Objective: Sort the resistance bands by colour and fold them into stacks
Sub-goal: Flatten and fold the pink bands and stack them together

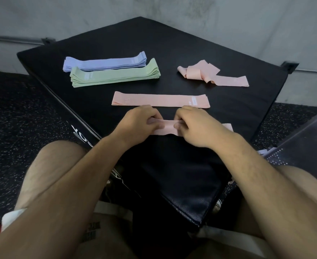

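Note:
A pink resistance band (169, 127) lies across the near part of the black padded box (172, 43). My left hand (139, 122) pinches its left part and my right hand (195, 126) pinches its right part; the band's right end pokes out past my right wrist. Just behind my hands a folded pink band (160, 99) lies flat. A loose, twisted heap of pink bands (206, 73) sits at the back right. At the back left a purple stack (105, 62) lies next to a green stack (114, 75).
The box stands in a corner against grey walls, on speckled black rubber flooring (23, 118). A perforated dark metal bench (303, 143) is at the right. My bare knees flank the box's near corner.

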